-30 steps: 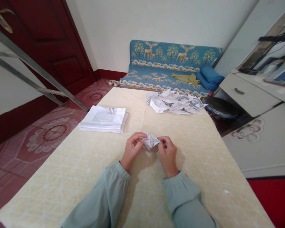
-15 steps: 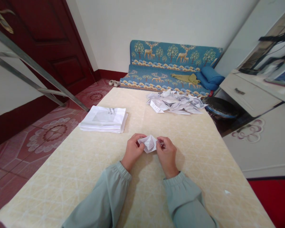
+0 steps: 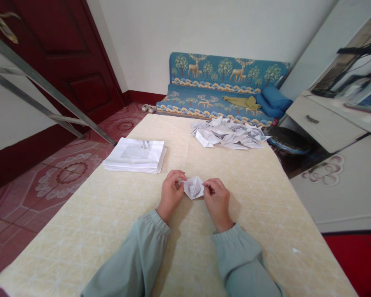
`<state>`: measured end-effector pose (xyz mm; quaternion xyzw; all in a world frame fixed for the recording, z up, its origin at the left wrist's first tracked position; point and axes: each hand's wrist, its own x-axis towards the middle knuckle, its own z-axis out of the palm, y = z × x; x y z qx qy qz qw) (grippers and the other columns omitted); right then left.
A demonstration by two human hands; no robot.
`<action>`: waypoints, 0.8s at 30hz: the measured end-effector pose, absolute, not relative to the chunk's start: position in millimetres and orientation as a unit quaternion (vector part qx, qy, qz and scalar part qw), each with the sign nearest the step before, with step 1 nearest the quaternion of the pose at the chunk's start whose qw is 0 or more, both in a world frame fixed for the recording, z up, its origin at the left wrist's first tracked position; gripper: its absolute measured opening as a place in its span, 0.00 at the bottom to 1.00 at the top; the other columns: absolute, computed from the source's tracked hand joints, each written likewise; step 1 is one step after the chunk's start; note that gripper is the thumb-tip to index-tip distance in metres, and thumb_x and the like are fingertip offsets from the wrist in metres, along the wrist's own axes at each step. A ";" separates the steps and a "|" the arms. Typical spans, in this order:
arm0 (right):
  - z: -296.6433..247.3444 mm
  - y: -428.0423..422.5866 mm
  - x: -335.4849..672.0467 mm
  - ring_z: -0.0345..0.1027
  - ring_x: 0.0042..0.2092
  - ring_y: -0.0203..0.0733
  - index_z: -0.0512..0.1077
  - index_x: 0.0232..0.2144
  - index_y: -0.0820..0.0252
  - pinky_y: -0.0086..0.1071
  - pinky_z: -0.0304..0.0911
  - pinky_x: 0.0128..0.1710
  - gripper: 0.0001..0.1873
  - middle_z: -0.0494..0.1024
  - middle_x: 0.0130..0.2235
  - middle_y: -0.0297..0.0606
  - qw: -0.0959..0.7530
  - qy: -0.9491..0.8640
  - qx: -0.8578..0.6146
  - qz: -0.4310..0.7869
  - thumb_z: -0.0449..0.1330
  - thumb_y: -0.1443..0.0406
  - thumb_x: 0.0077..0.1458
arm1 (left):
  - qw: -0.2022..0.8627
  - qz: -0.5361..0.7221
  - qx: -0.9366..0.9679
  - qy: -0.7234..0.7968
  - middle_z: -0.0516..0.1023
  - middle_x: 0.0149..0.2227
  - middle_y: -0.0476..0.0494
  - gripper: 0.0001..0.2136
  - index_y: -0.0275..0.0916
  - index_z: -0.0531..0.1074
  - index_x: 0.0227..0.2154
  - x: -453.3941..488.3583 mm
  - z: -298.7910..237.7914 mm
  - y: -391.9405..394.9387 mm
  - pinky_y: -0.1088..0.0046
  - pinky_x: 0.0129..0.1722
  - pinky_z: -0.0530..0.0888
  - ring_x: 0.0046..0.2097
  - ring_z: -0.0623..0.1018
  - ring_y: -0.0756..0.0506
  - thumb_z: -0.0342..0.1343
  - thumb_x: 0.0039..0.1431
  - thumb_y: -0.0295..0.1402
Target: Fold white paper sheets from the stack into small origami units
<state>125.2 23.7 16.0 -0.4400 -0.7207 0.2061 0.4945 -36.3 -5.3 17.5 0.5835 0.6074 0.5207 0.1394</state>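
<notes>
A small folded paper boat [image 3: 194, 188] of white printed paper is held between my two hands, just over the tablecloth. My left hand [image 3: 172, 189] pinches its left tip between thumb and fingers. On the other side, my right hand [image 3: 216, 201] is closed on the right tip, with thumb against forefinger. The boat's pointed middle stands up between its spread sides. Ahead and to the right lies a heap of folded paper boats [image 3: 228, 134]. A stack of paper sheets [image 3: 136, 153] rests at the left, beyond my left hand.
The table [image 3: 111, 239] wears a pale yellow patterned cloth. A white paper scrap [image 3: 296, 250] lies at the right. Behind the table stands a blue patterned sofa [image 3: 204, 93]. A metal ladder [image 3: 49, 88] leans at left; a white cabinet [image 3: 334, 123] stands at right.
My left hand has shifted slightly left and its fingers have drawn out to the boat's left tip. The boat's sides look a little more spread. The right hand has barely moved.
</notes>
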 end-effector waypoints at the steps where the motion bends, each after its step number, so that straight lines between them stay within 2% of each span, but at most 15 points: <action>1: 15.8 23.9 125.4 0.65 0.32 0.36 0.71 0.27 0.59 0.29 0.61 0.30 0.12 0.70 0.31 0.35 0.494 -0.721 -0.441 0.206 0.52 0.77 0.47 | 0.140 0.522 0.605 0.584 0.72 0.43 0.44 0.14 0.39 0.73 0.28 -36.3 18.6 -5.1 0.70 0.44 0.70 0.47 0.72 0.46 0.48 0.44 0.16; 4: 15.8 24.3 125.6 0.65 0.32 0.36 0.71 0.27 0.59 0.29 0.61 0.30 0.12 0.70 0.31 0.35 0.496 -0.718 -0.443 0.206 0.52 0.77 0.46 | 0.135 0.487 0.668 0.546 0.71 0.47 0.45 0.16 0.42 0.76 0.28 -36.0 23.0 -6.2 0.64 0.51 0.66 0.51 0.69 0.44 0.49 0.44 0.16; 7: 16.3 24.3 125.1 0.65 0.31 0.36 0.71 0.27 0.59 0.28 0.61 0.29 0.12 0.70 0.31 0.35 0.498 -0.718 -0.440 0.209 0.51 0.76 0.47 | 0.134 0.444 0.706 0.535 0.71 0.48 0.44 0.18 0.43 0.76 0.35 -35.7 26.1 -8.5 0.61 0.53 0.65 0.52 0.69 0.42 0.53 0.43 0.18; 10: 16.9 23.9 124.7 0.66 0.32 0.36 0.72 0.28 0.58 0.28 0.62 0.30 0.12 0.70 0.32 0.36 0.490 -0.724 -0.435 0.216 0.51 0.75 0.48 | 0.160 0.411 0.726 0.528 0.70 0.49 0.43 0.21 0.43 0.75 0.41 -35.7 24.9 -10.0 0.63 0.52 0.67 0.50 0.70 0.42 0.54 0.42 0.19; 15: 19.6 21.9 124.5 0.67 0.35 0.37 0.73 0.31 0.57 0.30 0.64 0.33 0.14 0.72 0.34 0.36 0.476 -0.731 -0.433 0.226 0.51 0.75 0.49 | 0.189 0.401 0.713 0.544 0.71 0.48 0.44 0.21 0.44 0.74 0.43 -34.7 20.8 -9.8 0.70 0.45 0.71 0.46 0.74 0.46 0.52 0.46 0.19; 20: 20.6 18.8 120.6 0.68 0.44 0.42 0.72 0.39 0.56 0.34 0.65 0.43 0.19 0.74 0.41 0.39 0.441 -0.748 -0.439 0.231 0.53 0.75 0.45 | 0.159 0.414 0.698 0.562 0.74 0.45 0.43 0.19 0.42 0.73 0.44 -31.9 24.0 -11.2 0.69 0.45 0.71 0.45 0.74 0.45 0.54 0.47 0.22; 24: 16.4 17.1 116.6 0.68 0.46 0.44 0.68 0.46 0.57 0.38 0.64 0.47 0.23 0.75 0.45 0.40 0.413 -0.753 -0.464 0.217 0.53 0.74 0.45 | 0.120 0.386 0.703 0.586 0.75 0.45 0.43 0.17 0.43 0.73 0.44 -28.5 26.4 -14.2 0.67 0.46 0.70 0.45 0.74 0.44 0.54 0.49 0.25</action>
